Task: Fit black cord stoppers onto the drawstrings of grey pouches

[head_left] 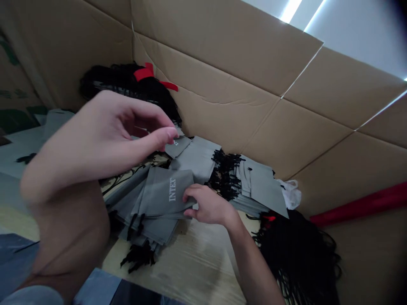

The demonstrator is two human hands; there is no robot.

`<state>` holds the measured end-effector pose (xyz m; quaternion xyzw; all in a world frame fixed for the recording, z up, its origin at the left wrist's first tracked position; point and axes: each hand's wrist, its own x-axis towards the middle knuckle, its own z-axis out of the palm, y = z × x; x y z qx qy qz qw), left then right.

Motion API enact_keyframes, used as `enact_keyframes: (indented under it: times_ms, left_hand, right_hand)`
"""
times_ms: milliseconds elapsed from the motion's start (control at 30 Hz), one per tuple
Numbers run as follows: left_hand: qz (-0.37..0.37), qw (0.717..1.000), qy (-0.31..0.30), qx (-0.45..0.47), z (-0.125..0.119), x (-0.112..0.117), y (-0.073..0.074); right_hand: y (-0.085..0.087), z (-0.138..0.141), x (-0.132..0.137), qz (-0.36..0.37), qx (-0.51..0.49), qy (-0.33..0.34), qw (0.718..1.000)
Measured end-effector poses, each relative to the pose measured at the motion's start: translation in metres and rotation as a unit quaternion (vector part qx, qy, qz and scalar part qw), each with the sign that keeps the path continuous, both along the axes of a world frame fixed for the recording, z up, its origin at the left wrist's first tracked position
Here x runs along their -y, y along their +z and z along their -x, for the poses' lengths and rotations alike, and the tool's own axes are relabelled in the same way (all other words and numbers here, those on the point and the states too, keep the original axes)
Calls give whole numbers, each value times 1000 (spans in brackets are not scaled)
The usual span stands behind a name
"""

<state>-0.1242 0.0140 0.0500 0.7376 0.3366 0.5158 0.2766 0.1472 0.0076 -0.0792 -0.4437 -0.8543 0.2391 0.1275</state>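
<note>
My left hand (117, 135) is raised close to the camera, thumb and forefinger brought together. Whatever may be between those fingertips is too small or hidden to make out. Lower down, my right hand (208, 203) has its curled fingers and thumb at the right edge of a grey pouch (159, 190) printed "INTEX". This pouch lies on top of a fanned pile of similar grey pouches (159, 231) with black cord ends (140, 256). Just behind, another grey pouch stack (197, 161) sits, partly covered by my left fingertips.
Cardboard walls (222, 72) enclose the table (200, 262). Black cord bundles (299, 254) lie at right and a black bundle with a red tie (144, 73) at back left. More grey pouches (267, 178) and a white plastic bag (291, 194) are along the back wall.
</note>
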Motion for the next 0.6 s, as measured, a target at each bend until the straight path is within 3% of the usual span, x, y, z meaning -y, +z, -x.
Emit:
enact_keyframes:
  times_ms: [67, 133, 267, 433, 600]
  left_hand:
    - [-46, 997, -5, -65, -4, 1, 3]
    - [-65, 994, -5, -88, -7, 2, 4]
    - [-56, 994, 3, -94, -11, 3, 4]
    - [-55, 996, -9, -71, -18, 0, 4]
    - [-52, 995, -1, -83, -25, -1, 4]
  right_hand:
    - [3, -3, 2, 8, 4, -16, 1000]
    - [3, -6, 0, -1, 9, -84, 996]
    - [-17, -7, -14, 10, 27, -221, 975]
    - [-40, -3, -29, 72, 15, -220, 973]
    - [-32, -2, -21, 51, -14, -246, 968]
